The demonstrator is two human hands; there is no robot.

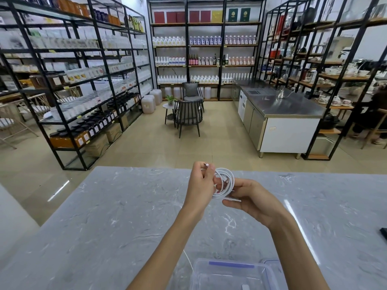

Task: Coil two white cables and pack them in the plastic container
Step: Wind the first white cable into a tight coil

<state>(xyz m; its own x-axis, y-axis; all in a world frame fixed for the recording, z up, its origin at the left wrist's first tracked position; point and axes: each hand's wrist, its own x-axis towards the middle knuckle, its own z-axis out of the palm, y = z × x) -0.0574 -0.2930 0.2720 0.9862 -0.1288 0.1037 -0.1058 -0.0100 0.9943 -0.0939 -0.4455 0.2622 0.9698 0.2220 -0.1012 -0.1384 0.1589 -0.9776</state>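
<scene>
A white cable is wound into a small coil, held up above the grey marble table. My left hand pinches the cable's plug end at the top left of the coil. Fingers of my right hand curl round the coil's lower right side. A clear plastic container with a blue-clipped rim stands at the near edge, between my forearms. A second thin white cable shows as a short strand just left of the container, mostly hidden.
A dark object pokes in at the table's right edge. Beyond the table lie a tiled floor, black shelving racks of bottles, two grey chairs and a steel counter.
</scene>
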